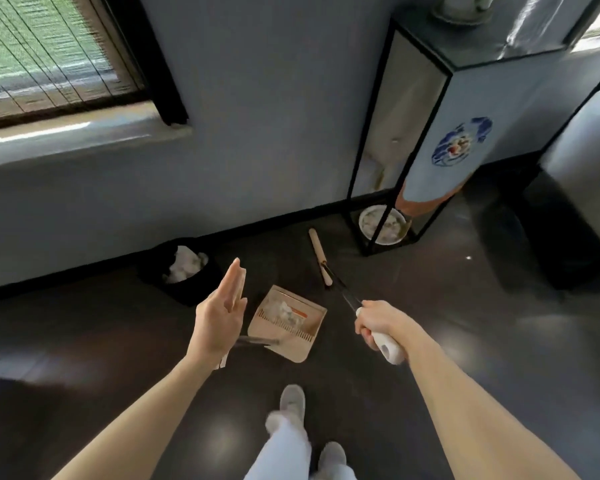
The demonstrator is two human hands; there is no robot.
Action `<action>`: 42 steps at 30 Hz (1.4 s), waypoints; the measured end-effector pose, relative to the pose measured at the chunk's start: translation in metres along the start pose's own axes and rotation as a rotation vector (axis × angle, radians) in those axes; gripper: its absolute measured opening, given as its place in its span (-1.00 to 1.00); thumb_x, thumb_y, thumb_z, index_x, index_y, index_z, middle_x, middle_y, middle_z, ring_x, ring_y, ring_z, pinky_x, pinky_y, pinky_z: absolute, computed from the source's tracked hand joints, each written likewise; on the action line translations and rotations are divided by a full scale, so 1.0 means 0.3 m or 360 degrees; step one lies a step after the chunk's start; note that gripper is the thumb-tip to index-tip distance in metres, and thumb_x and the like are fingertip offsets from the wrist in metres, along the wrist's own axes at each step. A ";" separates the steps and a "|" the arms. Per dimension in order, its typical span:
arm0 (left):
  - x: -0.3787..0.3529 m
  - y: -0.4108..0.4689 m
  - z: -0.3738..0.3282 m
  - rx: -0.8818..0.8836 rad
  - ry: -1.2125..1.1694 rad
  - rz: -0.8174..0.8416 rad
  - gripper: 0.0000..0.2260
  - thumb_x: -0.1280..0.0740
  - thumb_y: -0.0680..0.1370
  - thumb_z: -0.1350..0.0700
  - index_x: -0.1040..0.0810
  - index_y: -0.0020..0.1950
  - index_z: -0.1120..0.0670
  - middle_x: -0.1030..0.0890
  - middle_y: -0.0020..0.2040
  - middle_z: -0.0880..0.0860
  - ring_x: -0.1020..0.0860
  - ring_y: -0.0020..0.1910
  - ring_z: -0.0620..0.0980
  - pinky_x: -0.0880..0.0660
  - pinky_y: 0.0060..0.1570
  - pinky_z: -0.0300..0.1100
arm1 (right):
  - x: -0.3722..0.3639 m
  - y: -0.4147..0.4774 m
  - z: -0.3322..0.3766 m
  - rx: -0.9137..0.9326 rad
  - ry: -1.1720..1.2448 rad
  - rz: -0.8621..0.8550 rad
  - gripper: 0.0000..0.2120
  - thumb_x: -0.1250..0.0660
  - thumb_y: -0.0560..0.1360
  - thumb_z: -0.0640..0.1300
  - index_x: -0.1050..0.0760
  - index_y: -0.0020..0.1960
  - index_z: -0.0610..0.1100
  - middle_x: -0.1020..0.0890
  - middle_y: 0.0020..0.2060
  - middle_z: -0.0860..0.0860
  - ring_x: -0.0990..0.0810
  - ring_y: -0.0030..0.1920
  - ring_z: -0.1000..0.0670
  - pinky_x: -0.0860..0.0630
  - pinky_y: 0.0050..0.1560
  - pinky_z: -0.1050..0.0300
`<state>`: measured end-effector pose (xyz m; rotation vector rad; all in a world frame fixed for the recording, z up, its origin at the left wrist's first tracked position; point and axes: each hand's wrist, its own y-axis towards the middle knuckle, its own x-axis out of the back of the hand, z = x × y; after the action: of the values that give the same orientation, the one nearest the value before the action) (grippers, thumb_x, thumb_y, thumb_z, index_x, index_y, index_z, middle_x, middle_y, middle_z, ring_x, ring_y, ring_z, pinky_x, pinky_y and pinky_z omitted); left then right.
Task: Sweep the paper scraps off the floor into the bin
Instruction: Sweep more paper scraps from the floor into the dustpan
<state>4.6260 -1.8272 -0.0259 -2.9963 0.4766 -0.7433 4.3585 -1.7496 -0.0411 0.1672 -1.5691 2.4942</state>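
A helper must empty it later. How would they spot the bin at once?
Find the window on the left; below its right corner, the bin stands on the dark floor against the wall. It sits left of the dustpan. It is black, with crumpled white paper inside, unlike the round white bowl under the metal-framed stand.
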 end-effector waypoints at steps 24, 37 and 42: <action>-0.086 0.400 -0.040 0.0163 0.0103 -0.0210 -0.43 -0.25 0.53 0.45 -0.26 0.49 0.10 -0.37 0.26 -0.15 -0.22 0.04 -0.74 -0.17 0.06 -0.72 | 0.146 0.369 0.419 -0.0229 -0.1446 0.0253 -0.34 -0.21 0.41 -0.37 -0.24 0.50 -0.14 -0.50 0.24 -0.20 -0.51 0.04 -0.12 -0.49 0.19 0.03; -0.141 -0.034 -0.060 0.0221 0.0118 -0.0131 -0.38 -0.23 0.57 0.37 -0.16 0.53 -0.08 -0.36 0.39 -0.15 -0.30 0.37 -0.22 -0.25 0.33 -0.30 | 0.340 -0.100 -0.156 -0.0441 -0.0624 0.0313 -0.38 -0.12 0.49 -0.37 -0.18 0.53 -0.14 -0.34 -0.46 -0.03 -0.28 -0.58 0.10 -0.24 -0.60 0.32; -0.170 -0.121 -0.035 0.0138 0.0172 0.0010 -0.39 -0.23 0.58 0.35 -0.15 0.54 -0.08 -0.33 0.40 -0.17 -0.28 0.41 -0.18 -0.27 0.41 -0.10 | 0.430 -0.217 -0.250 -0.0389 -0.0382 0.0169 -0.43 -0.11 0.51 -0.40 -0.20 0.51 -0.21 -0.27 -0.47 0.00 -0.24 -0.64 0.13 -0.21 -0.65 0.36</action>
<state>4.5889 -1.7771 -0.0365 -2.8846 0.4447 -0.9041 4.2475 -1.6415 0.0089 0.3675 -2.0117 2.4042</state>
